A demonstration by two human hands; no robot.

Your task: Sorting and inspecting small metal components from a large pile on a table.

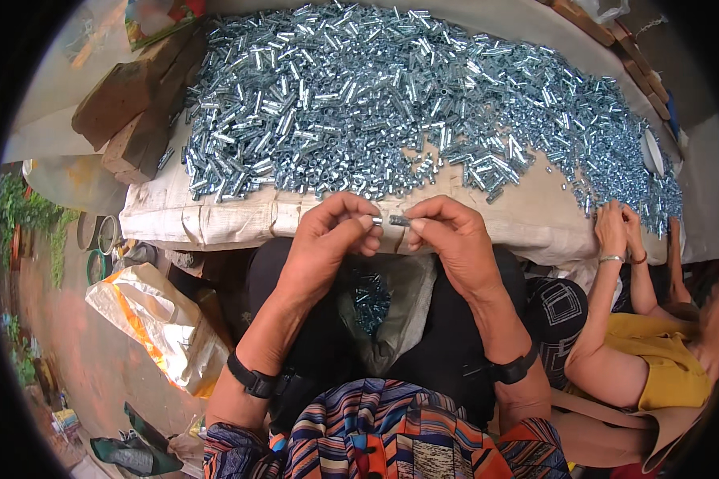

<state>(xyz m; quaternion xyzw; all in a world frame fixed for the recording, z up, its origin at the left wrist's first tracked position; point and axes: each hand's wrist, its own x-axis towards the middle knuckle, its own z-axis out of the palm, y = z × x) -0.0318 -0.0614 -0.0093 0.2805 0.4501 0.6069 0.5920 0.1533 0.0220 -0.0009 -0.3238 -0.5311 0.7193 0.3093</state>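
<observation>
My left hand [331,233] pinches a small shiny metal collar [377,220] between thumb and fingertips, near the front edge of the table. Facing it, my right hand [454,238] grips a short, darker metal piece, seemingly a threaded sleeve [399,220]. A narrow gap separates the two parts. Beyond my hands, a wide heap of silvery metal sleeves and collars [319,104] covers much of the pale cloth [240,211] on the table. Below my hands, between my knees, an open grey-green sack [411,307] holds a pile of metal parts [370,303].
Bricks and a wood block [136,148] edge the table at left. At right, a person's hands [615,227] work at the heap, with another arm beside them. A white-and-orange woven bag [164,323] stands on the floor at left. A white oval piece [652,153] lies on the heap.
</observation>
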